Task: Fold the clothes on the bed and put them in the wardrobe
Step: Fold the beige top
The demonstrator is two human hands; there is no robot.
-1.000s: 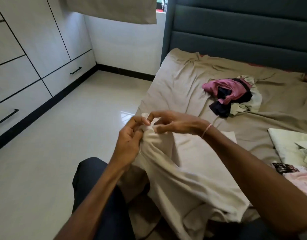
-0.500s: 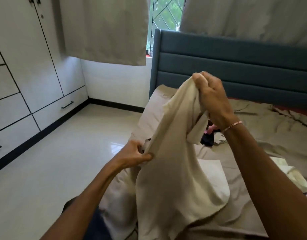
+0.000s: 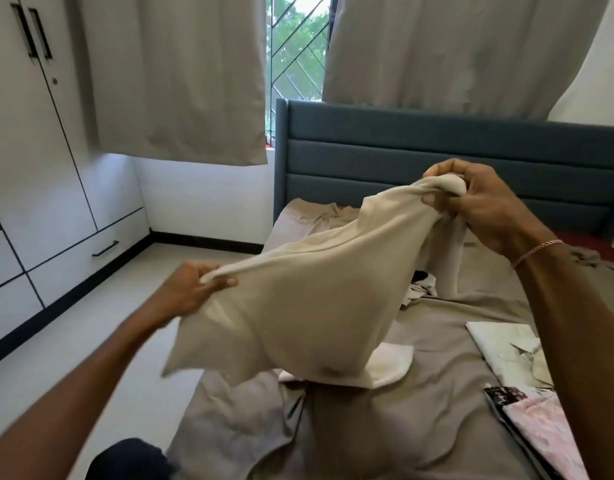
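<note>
A cream garment (image 3: 309, 299) hangs stretched in the air above the bed (image 3: 385, 420). My left hand (image 3: 194, 289) pinches its lower left edge. My right hand (image 3: 478, 206), higher and further right, grips the other end in a bunch. The lower part of the garment hangs down onto a white folded cloth (image 3: 392, 363) on the sheet. A small pile of dark and white clothes (image 3: 421, 287) shows behind the garment. Folded pieces lie at the right: a pale one (image 3: 506, 351) and a pink printed one (image 3: 540, 427). The white wardrobe (image 3: 39, 168) lines the left wall.
A blue padded headboard (image 3: 402, 150) stands at the far end of the bed under a curtained window (image 3: 298, 57). Pale tiled floor (image 3: 91, 323) runs between the bed and the wardrobe's drawers. My dark-clad knee (image 3: 132, 459) shows at the bottom edge.
My hands have spread apart, stretching the cream garment wide: the right hand moved right, the left moved left. The view has tilted further upward.
</note>
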